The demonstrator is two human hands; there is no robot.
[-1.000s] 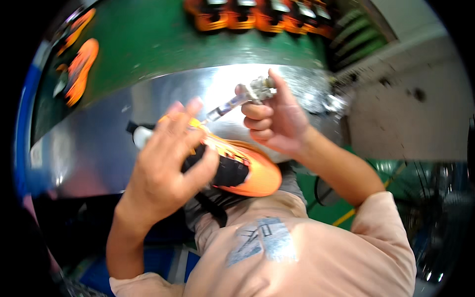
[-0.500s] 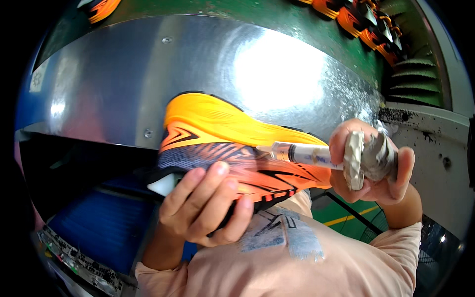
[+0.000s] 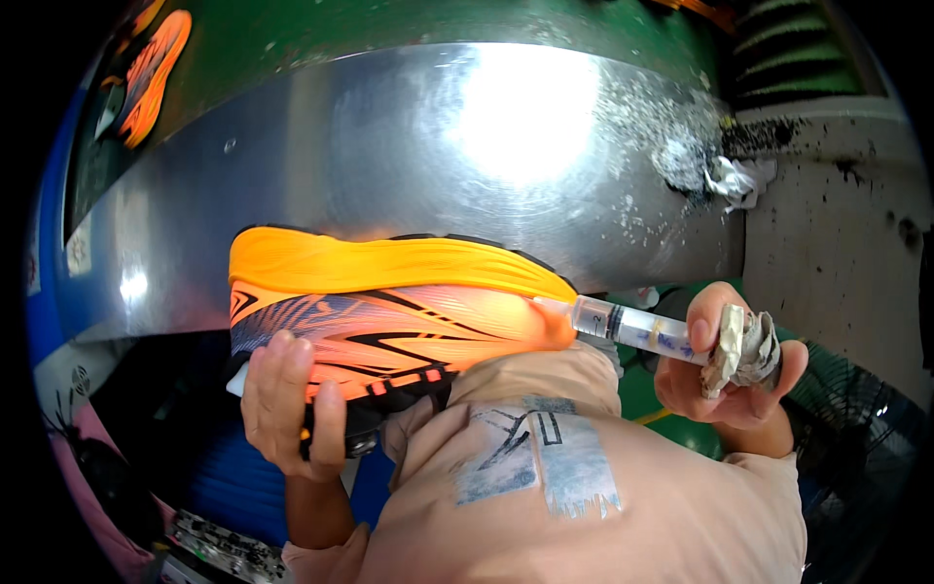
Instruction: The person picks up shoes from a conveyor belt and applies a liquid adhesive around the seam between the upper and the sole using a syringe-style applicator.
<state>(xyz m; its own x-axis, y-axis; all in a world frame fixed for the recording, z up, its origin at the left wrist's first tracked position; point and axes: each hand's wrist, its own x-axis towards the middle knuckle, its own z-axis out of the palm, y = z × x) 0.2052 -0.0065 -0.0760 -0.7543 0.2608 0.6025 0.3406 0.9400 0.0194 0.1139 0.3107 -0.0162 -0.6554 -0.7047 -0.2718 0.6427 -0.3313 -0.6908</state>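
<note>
My left hand (image 3: 288, 407) grips an orange running shoe (image 3: 389, 316) by its heel end and upper, the shoe lying on its side with its thick yellow-orange sole facing away from me. In my right hand (image 3: 732, 365) is a clear syringe (image 3: 642, 329), its plunger end wrapped in grey-white tape or dried material. The syringe's tip meets the shoe near the toe, along the line between sole and upper. Whether liquid is coming out is too small to tell.
A shiny metal plate (image 3: 321, 146) spans the area beyond the shoe, with a green belt (image 3: 389, 24) behind it. Another orange shoe (image 3: 154, 78) lies at the far left. Crumpled white tissue (image 3: 741, 182) sits at the plate's right end, beside a stained pale panel (image 3: 827, 214).
The shoe has shifted left in my left hand. The syringe tip has gone from the shoe's midfoot to near its toe. A shoe on the belt at far left shows more fully.
</note>
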